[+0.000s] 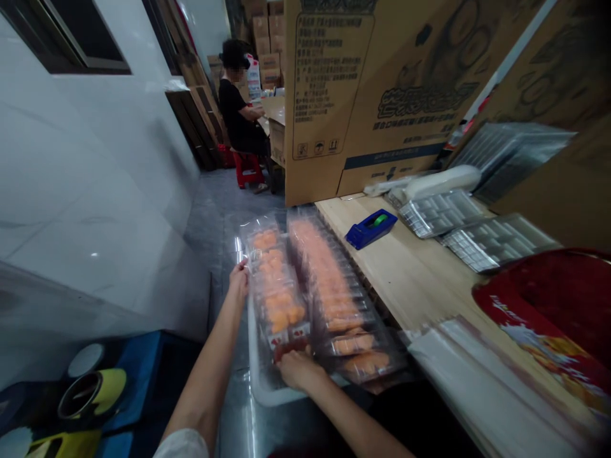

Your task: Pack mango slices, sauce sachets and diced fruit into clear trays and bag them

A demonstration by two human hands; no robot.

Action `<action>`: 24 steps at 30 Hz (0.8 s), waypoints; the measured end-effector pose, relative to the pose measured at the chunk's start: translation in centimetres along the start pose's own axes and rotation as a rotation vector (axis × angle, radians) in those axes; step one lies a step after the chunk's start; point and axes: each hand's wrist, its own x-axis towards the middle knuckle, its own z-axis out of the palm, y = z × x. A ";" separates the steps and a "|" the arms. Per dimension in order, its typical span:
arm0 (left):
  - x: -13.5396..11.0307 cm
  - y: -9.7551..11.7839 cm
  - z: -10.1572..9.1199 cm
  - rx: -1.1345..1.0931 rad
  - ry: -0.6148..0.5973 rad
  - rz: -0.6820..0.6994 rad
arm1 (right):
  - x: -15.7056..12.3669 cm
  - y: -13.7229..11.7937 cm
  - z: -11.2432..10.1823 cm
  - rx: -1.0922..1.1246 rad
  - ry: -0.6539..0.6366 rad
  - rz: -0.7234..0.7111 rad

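Two rows of clear plastic packs with orange contents (279, 289) lie in a white tray (260, 381) beside a wooden table. My left hand (238, 277) grips the far left edge of the left row, fingers curled on the packs. My right hand (296, 367) is closed on the near end of that same row, fingers tucked under the pack nearest me. The right row of packs (334, 286) lies against the table's edge, untouched.
A blue tape dispenser (371, 228), silvery blister trays (442, 213), a red basin (563, 305) and clear sheets (482, 381) lie on the wooden table (410, 273). Big cardboard boxes (372, 89) stand behind. A person in black (238, 108) sits far back. Tape rolls (90, 394) lie lower left.
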 end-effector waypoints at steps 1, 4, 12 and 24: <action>0.1 -0.3 0.0 -0.002 0.004 0.005 | 0.5 -0.2 -0.1 0.007 0.011 0.018; 0.3 -0.7 0.0 -0.014 0.014 0.010 | 1.7 -0.6 -0.2 0.017 0.054 0.057; 0.1 -1.0 0.1 -0.079 -0.013 0.024 | 5.1 -0.1 -0.1 0.024 0.184 0.116; -0.6 -2.0 0.1 -0.096 0.062 0.110 | 10.2 2.6 -2.1 0.030 0.457 0.122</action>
